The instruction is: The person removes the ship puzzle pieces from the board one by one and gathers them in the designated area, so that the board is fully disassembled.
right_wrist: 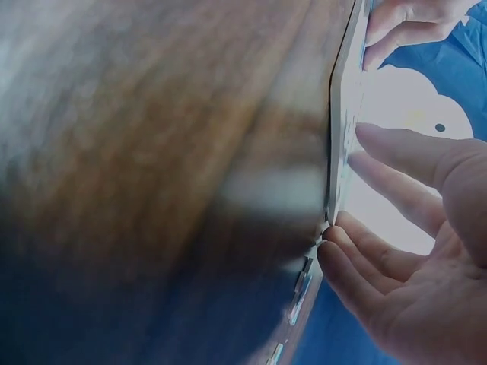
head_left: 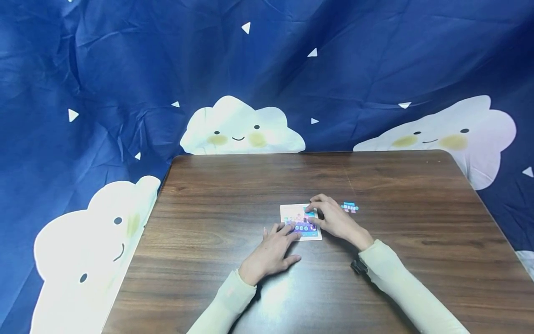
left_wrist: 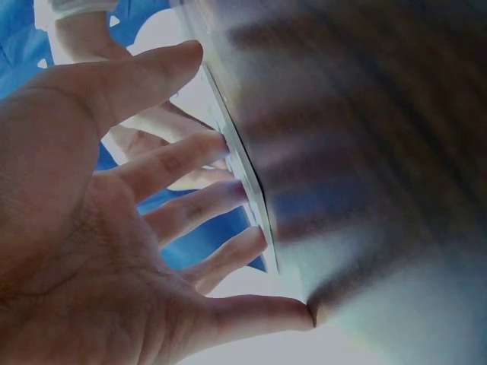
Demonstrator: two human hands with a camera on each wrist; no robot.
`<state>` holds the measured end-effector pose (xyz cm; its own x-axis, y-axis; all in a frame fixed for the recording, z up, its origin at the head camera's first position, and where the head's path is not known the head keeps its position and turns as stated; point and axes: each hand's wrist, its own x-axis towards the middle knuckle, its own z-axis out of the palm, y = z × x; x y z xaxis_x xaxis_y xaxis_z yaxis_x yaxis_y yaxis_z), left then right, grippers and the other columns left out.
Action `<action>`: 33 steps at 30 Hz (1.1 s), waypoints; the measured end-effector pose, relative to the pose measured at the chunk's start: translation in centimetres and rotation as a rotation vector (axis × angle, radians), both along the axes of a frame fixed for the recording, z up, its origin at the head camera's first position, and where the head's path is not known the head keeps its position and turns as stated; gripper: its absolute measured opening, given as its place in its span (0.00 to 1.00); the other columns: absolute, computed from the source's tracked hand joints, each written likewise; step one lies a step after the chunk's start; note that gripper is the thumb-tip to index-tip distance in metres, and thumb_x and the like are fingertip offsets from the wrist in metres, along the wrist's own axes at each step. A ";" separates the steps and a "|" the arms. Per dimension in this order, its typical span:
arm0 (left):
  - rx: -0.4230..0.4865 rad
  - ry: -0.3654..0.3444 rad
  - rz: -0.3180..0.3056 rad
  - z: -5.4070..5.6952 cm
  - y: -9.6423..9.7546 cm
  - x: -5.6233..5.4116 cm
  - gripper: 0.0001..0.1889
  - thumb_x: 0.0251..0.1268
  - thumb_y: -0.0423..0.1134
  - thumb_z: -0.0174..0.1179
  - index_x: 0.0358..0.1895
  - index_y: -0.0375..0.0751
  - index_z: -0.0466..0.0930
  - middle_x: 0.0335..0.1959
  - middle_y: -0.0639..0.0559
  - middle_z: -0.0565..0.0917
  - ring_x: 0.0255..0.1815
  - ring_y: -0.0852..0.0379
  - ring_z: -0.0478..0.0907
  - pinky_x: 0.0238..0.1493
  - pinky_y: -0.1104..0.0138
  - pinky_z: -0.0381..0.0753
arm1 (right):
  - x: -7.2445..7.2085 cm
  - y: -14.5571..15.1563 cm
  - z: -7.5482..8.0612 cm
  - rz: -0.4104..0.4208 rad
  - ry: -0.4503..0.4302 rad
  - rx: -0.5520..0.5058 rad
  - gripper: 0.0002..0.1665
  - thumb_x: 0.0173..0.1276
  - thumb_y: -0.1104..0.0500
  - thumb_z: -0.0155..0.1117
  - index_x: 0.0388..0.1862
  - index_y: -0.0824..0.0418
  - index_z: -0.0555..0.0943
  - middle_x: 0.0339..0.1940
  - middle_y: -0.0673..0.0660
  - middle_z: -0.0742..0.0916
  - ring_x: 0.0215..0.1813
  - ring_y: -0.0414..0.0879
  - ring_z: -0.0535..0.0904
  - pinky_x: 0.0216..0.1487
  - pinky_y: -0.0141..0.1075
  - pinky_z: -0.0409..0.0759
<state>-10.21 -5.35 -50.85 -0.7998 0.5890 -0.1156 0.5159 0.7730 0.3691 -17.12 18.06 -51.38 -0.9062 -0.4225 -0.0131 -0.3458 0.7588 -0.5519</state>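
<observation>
A small square board (head_left: 291,208) with a white border and a purple, blue and pink picture, apparently a jigsaw puzzle, lies flat on the table. My left hand (head_left: 270,253) rests its fingertips on the board's left and lower part, thumb spread away, as the left wrist view also shows. Over the upper right part is my right hand (head_left: 337,221), thumb and index fingertips touching the board's face some way apart. In the right wrist view its other fingers (right_wrist: 350,281) bend down by the board's edge. Whether a piece lies under these fingertips is hidden.
Several small blue and pink pieces (head_left: 349,207) lie together on the table just right of my right hand. The brown wooden table (head_left: 200,241) extends on all sides of the board. Behind it hangs a blue curtain (head_left: 333,83) with white clouds.
</observation>
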 end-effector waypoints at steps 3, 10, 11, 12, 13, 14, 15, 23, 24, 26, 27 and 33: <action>-0.003 0.000 0.000 0.0 0.0 0.0 0.30 0.70 0.55 0.67 0.72 0.50 0.77 0.80 0.48 0.70 0.79 0.41 0.65 0.67 0.26 0.69 | 0.0 0.0 0.0 -0.001 -0.003 -0.005 0.16 0.71 0.56 0.72 0.55 0.58 0.88 0.68 0.66 0.80 0.71 0.67 0.74 0.72 0.65 0.71; 0.001 0.008 -0.001 -0.1 0.0 0.0 0.30 0.69 0.54 0.68 0.71 0.49 0.77 0.79 0.48 0.70 0.79 0.41 0.65 0.66 0.26 0.69 | 0.0 -0.3 -0.2 -0.002 0.005 -0.021 0.14 0.70 0.58 0.73 0.53 0.58 0.88 0.68 0.65 0.80 0.70 0.66 0.75 0.71 0.64 0.72; 0.002 0.008 0.000 0.0 0.0 0.0 0.30 0.69 0.54 0.68 0.71 0.49 0.77 0.79 0.48 0.70 0.79 0.41 0.65 0.66 0.27 0.69 | 0.0 -0.3 -0.2 -0.001 0.008 -0.021 0.14 0.70 0.58 0.73 0.53 0.58 0.88 0.68 0.65 0.80 0.70 0.66 0.75 0.71 0.64 0.72; 0.002 0.008 -0.001 0.0 0.0 0.0 0.30 0.69 0.54 0.68 0.71 0.49 0.77 0.79 0.48 0.71 0.79 0.41 0.66 0.66 0.27 0.69 | 0.0 -0.3 -0.2 0.001 0.012 -0.022 0.14 0.70 0.59 0.73 0.53 0.59 0.88 0.68 0.65 0.80 0.70 0.66 0.75 0.70 0.64 0.72; 0.000 0.008 -0.001 0.0 0.1 0.0 0.30 0.69 0.54 0.68 0.71 0.49 0.78 0.79 0.48 0.71 0.79 0.41 0.66 0.66 0.27 0.69 | 0.0 -0.3 -0.3 0.003 0.017 -0.022 0.14 0.70 0.59 0.73 0.52 0.59 0.88 0.67 0.65 0.80 0.70 0.66 0.75 0.70 0.64 0.72; -0.002 0.008 -0.002 0.0 0.1 0.0 0.30 0.69 0.54 0.68 0.71 0.49 0.78 0.79 0.48 0.71 0.78 0.41 0.66 0.66 0.27 0.69 | 0.0 -0.3 -0.3 0.006 0.023 -0.021 0.13 0.70 0.59 0.73 0.52 0.59 0.88 0.67 0.65 0.80 0.69 0.67 0.75 0.70 0.65 0.73; -0.002 0.009 -0.003 0.0 0.1 0.0 0.30 0.69 0.54 0.68 0.71 0.49 0.78 0.79 0.48 0.71 0.78 0.41 0.66 0.66 0.27 0.69 | 0.1 -0.3 -0.3 0.006 0.028 -0.020 0.13 0.69 0.60 0.73 0.52 0.59 0.88 0.67 0.66 0.81 0.69 0.67 0.75 0.70 0.65 0.73; -0.004 0.009 0.001 -0.1 0.1 0.0 0.29 0.69 0.54 0.68 0.70 0.49 0.78 0.79 0.48 0.71 0.78 0.41 0.66 0.66 0.26 0.69 | 0.1 -0.6 -0.5 0.003 0.048 -0.030 0.12 0.68 0.62 0.73 0.50 0.61 0.88 0.65 0.65 0.82 0.68 0.66 0.76 0.70 0.64 0.72; -0.004 0.009 0.001 -0.1 0.1 0.0 0.29 0.69 0.54 0.68 0.70 0.49 0.78 0.79 0.48 0.71 0.78 0.41 0.66 0.66 0.26 0.69 | 0.1 -0.6 -0.5 0.001 0.050 -0.035 0.12 0.68 0.62 0.74 0.49 0.61 0.88 0.64 0.65 0.82 0.68 0.65 0.76 0.70 0.64 0.72; -0.004 0.014 0.002 -0.1 0.1 0.1 0.29 0.69 0.54 0.68 0.70 0.50 0.78 0.79 0.48 0.71 0.78 0.41 0.66 0.66 0.26 0.69 | 0.1 -0.6 -0.5 -0.002 0.058 -0.047 0.11 0.66 0.63 0.75 0.48 0.61 0.87 0.63 0.64 0.82 0.68 0.65 0.77 0.70 0.63 0.73; -0.005 0.015 0.002 -0.1 0.1 0.0 0.30 0.69 0.54 0.68 0.70 0.50 0.78 0.79 0.48 0.71 0.78 0.41 0.66 0.66 0.26 0.69 | 0.1 -0.6 -0.5 -0.005 0.060 -0.054 0.11 0.66 0.63 0.75 0.47 0.61 0.87 0.63 0.64 0.83 0.67 0.64 0.77 0.70 0.62 0.73; -0.008 0.016 0.003 -0.1 0.2 0.1 0.30 0.69 0.54 0.68 0.71 0.50 0.78 0.79 0.48 0.71 0.78 0.42 0.66 0.65 0.26 0.70 | 0.1 -0.7 -0.4 -0.009 0.070 -0.067 0.12 0.64 0.63 0.77 0.46 0.61 0.88 0.56 0.60 0.86 0.62 0.61 0.80 0.67 0.60 0.76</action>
<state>-10.16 -5.16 -50.96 -0.8034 0.5857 -0.1072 0.5195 0.7774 0.3545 -17.04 17.38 -51.83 -0.9078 -0.4120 0.0788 -0.3787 0.7241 -0.5764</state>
